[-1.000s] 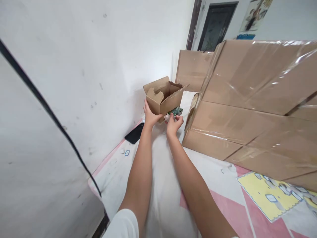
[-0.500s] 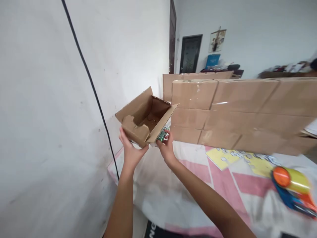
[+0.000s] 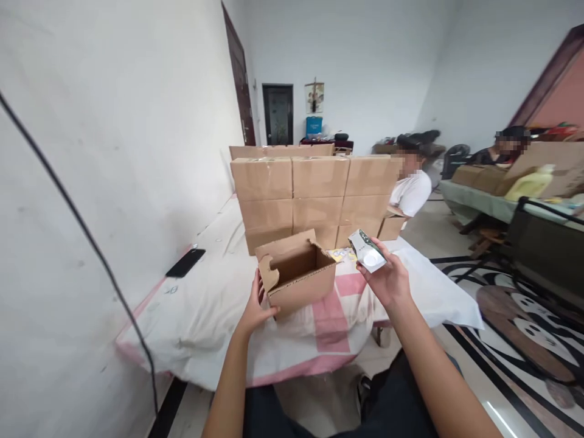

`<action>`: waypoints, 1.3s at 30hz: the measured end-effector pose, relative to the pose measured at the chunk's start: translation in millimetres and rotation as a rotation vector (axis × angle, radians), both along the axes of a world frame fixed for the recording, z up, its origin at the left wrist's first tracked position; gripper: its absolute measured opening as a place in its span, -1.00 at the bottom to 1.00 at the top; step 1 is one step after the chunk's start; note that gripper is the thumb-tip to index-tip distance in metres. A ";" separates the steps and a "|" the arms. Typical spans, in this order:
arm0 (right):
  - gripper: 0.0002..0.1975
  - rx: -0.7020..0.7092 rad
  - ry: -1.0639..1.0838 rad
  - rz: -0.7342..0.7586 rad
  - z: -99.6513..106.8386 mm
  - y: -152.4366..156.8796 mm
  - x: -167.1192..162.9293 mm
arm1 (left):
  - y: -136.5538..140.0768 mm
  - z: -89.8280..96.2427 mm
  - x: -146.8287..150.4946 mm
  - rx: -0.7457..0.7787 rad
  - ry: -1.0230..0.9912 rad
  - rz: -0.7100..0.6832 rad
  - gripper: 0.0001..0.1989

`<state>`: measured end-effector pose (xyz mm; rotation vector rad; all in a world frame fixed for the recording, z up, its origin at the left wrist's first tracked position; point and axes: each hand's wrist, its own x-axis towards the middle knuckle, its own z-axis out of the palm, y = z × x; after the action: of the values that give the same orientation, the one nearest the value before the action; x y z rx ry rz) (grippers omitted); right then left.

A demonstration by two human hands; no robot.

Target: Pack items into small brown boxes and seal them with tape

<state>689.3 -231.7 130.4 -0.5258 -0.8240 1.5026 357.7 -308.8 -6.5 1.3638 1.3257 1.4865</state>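
While left grip point(image 3: 254, 310) holds a ragged brown carton point(image 3: 305, 292), open-topped, right grip point(image 3: 389, 281) clasps a white-green box point(image 3: 365, 253)

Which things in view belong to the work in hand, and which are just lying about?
Work in hand:
open cardboard box (left hand)
small white-and-green carton (right hand)

Apparently lying about:
black phone on the tablecloth
yellow bottle

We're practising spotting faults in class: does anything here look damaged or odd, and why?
Yes: the open carton held by the left hand looks damaged. Its end flap nearest that hand has a ragged, curved notch, and its near edge looks rough, unlike the straight-edged stacked cartons behind.
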 end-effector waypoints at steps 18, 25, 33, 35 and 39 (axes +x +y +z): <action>-0.52 0.150 0.075 0.348 9.2 13.4 -46.1 | 18.8 -57.7 14.9 -0.031 -0.101 -0.120 0.30; -0.40 0.179 -0.178 0.189 26.4 -6.0 -34.7 | 21.1 -53.9 18.7 -0.008 -0.088 -0.144 0.29; -0.11 0.349 -0.327 -0.388 32.5 -18.0 -29.0 | 21.6 -43.3 22.4 0.100 -0.181 -0.183 0.25; -0.21 0.444 -0.364 -0.388 27.6 -15.4 -31.3 | 25.2 -29.4 19.8 0.222 -0.227 -0.147 0.11; -0.43 0.537 -0.691 -0.368 13.5 -12.0 -42.4 | 31.5 31.9 16.6 0.460 0.123 -0.113 -0.33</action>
<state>646.9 -243.7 143.9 -0.7470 -1.5133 0.6984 374.3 -277.3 25.4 1.8113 0.9896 1.7181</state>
